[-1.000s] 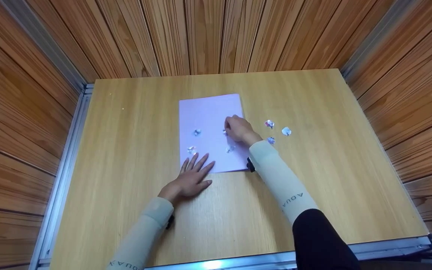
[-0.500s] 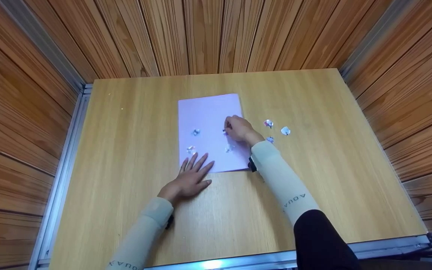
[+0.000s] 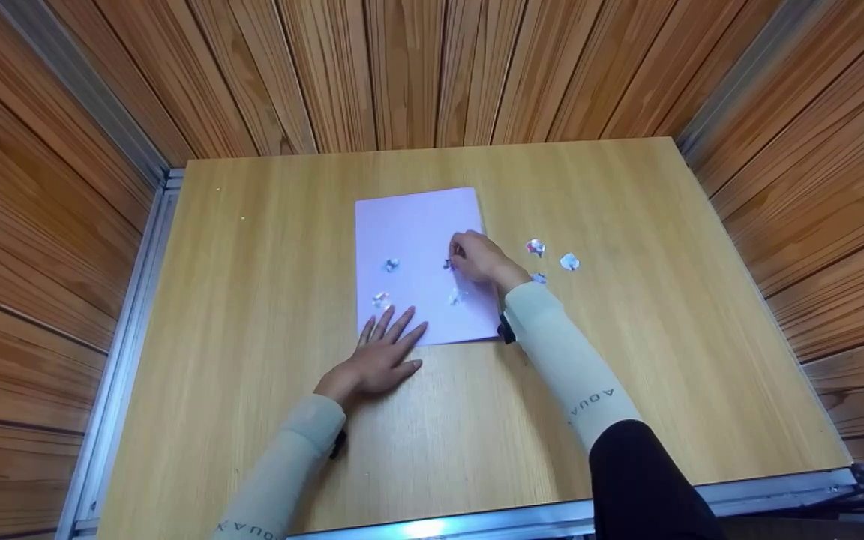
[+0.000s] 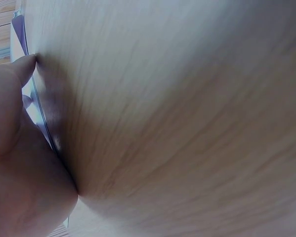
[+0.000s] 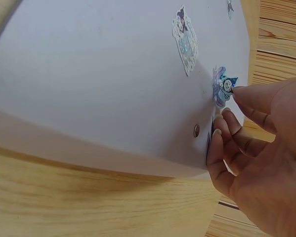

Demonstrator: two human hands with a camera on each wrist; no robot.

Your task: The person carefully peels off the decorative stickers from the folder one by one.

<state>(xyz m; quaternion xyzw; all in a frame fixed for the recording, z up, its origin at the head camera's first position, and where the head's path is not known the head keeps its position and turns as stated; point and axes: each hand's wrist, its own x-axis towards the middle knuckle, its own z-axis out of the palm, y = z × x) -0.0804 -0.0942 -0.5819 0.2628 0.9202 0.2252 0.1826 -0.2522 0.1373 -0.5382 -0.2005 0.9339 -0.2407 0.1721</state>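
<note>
Pinching with bent fingers and thumb, the right hand (image 3: 477,256) holds the edge of a small glossy purple-and-blue character sticker (image 5: 222,88), which sits near the middle of the head view, on the right part of a pale lilac rectangular sheet (image 3: 421,225). In the right wrist view the thumb tip meets the sticker's dark blue side, at the right of the frame, while the other fingers curl below it. Fingers spread, the left hand (image 3: 379,364) lies below centre in the head view, its fingertips on the sheet's lower left corner and its palm over the light wooden table (image 3: 252,315). Just above those fingertips is a shiny whitish sticker (image 3: 381,300); higher up is a small grey-blue sticker (image 3: 391,264). A pale glittery sticker (image 3: 457,296) lies lower right on the sheet, near the right hand. Right of the sheet, on the table, are a multicoloured sticker (image 3: 535,247), a pale blue rounded sticker (image 3: 569,261) and a violet-blue sticker (image 3: 538,278) just above the pale grey-green sleeve (image 3: 567,360).
</note>
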